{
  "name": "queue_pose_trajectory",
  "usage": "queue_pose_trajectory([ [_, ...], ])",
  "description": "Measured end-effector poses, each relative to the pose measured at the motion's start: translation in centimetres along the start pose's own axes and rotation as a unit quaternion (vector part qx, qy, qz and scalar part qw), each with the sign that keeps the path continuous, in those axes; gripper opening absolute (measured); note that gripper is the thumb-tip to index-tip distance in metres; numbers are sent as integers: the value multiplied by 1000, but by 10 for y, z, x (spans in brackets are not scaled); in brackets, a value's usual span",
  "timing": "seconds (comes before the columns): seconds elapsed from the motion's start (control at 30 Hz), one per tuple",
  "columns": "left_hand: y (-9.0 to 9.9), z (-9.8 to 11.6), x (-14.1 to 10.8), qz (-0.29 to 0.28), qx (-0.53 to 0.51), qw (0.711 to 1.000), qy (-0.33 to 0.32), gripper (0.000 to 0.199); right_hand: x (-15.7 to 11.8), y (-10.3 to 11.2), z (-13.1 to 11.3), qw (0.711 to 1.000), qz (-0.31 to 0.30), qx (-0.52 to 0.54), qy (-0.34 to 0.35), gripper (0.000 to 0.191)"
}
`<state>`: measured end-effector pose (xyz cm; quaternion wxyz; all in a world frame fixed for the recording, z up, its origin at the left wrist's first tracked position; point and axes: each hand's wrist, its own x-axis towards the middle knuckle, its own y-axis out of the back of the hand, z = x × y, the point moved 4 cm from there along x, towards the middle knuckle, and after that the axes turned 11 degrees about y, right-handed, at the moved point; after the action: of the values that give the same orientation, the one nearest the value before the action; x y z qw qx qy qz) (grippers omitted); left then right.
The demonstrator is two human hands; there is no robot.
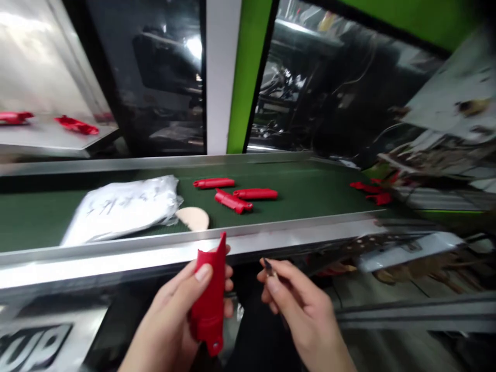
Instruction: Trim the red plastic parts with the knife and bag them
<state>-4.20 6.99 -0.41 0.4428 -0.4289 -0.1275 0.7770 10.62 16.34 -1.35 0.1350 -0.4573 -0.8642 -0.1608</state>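
Observation:
My left hand [178,305] is wrapped round a red plastic part [211,305], a long curved shell held upright with a pointed prong at its top and a small hole near its lower end. The thumb presses on its face. To the right, my right hand [298,305] pinches a small tool with a dark pointed tip [268,266], apart from the red part. Most of that tool is hidden by the fingers, so its exact kind does not show.
Beyond my hands runs a green conveyor belt [310,188] with a metal edge rail [302,232]. On it lie several red parts [256,194], a white plastic bag [124,206] with handwriting, and a beige rounded piece [196,218]. More red parts [77,125] rest on a metal shelf at left.

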Motion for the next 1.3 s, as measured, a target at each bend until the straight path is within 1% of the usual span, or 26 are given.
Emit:
queue_pose_trajectory([
  [0.07,10,-11,-17,37,17,999,5,38,0,-4,-25,990,-38,-88,104,29],
  [0.13,18,-20,-31,34,14,999,17,38,0,-12,-41,970,-69,-149,180,34],
  [0.17,23,-23,-37,27,-2,999,16,38,-1,-17,-45,959,-87,-171,206,35],
  [0.23,33,-30,-47,15,-42,999,8,44,-5,-28,-51,942,-124,-202,238,34],
  [0.3,42,-37,-54,2,-82,997,4,52,-9,-37,-54,930,-156,-215,254,36],
  [0.33,45,-41,-56,-8,-98,995,12,51,-11,-41,-55,924,-169,-218,264,37],
  [0.4,49,-48,-60,-24,-128,991,37,39,-16,-48,-58,912,-194,-220,286,41],
  [0.47,50,-53,-63,-21,-139,989,49,24,-20,-53,-59,900,-215,-219,309,45],
  [0.5,51,-54,-65,-18,-132,990,49,21,-21,-55,-60,895,-223,-218,319,46],
  [0.67,51,-57,-68,-16,-84,996,27,23,-27,-61,-61,884,-242,-212,340,44],
  [0.77,51,-58,-68,-18,-76,997,11,22,-27,-62,-62,882,-239,-220,341,41],
  [0.97,51,-58,-70,-7,-68,998,-10,22,-28,-62,-66,868,-242,-244,358,39],
  [1.2,52,-61,-69,7,-53,998,-12,24,-29,-61,-64,863,-239,-253,367,39],
  [1.3,52,-61,-69,16,-44,999,0,25,-31,-61,-65,860,-236,-256,372,37],
])
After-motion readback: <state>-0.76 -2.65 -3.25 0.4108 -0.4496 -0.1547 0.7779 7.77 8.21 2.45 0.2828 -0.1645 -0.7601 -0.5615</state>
